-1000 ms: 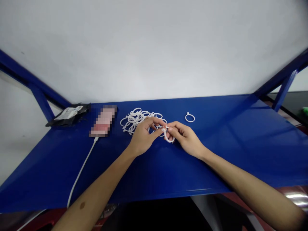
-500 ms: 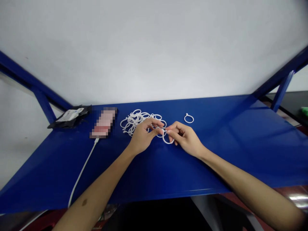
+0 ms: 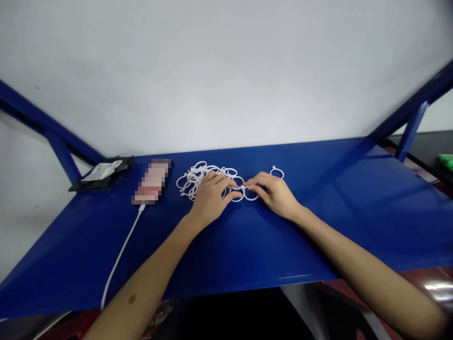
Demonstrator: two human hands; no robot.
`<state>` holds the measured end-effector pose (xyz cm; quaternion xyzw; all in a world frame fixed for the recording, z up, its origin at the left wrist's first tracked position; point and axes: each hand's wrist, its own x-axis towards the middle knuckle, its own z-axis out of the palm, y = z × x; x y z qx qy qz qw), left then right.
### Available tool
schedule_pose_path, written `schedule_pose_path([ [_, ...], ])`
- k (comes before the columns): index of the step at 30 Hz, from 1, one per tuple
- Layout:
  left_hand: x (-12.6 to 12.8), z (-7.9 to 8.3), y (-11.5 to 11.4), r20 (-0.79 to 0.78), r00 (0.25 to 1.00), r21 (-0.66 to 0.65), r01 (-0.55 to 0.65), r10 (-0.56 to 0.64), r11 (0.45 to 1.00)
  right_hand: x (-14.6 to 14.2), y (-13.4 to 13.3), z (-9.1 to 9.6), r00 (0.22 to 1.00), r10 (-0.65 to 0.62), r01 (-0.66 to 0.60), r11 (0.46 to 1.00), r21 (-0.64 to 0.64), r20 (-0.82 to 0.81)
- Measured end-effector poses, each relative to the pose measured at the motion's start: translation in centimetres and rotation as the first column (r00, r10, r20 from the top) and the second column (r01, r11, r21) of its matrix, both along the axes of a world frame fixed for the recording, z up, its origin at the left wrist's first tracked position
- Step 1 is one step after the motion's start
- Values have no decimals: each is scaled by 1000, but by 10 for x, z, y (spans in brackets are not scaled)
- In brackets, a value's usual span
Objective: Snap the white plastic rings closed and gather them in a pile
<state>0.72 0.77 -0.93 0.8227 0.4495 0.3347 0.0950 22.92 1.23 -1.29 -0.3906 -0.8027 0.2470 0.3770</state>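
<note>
On the smooth, slightly shiny blue table, the right hand is now partly covering a lone ring, which was fully visible before. Its fingertips are staying together at the knob of a near ring; whether they are pinching, I cannot tell. The left hand is holding thumb and index finger apart, over a tangled pile of thin white rings. The near ring is now lying flatter and farther, just right of the pile.

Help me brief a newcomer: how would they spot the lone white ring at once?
On the blue table, look just beyond the right hand. A white ring with a small knob lies there, partly hidden; unlike the ring heap near the left hand, it lies apart.
</note>
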Motion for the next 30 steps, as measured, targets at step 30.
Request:
schedule_pose_path([
  [30, 5, 6, -12, 84, 996, 305, -21, -5, 952, -13, -16, 4, 977, -115, 66, 964, -258, -178],
])
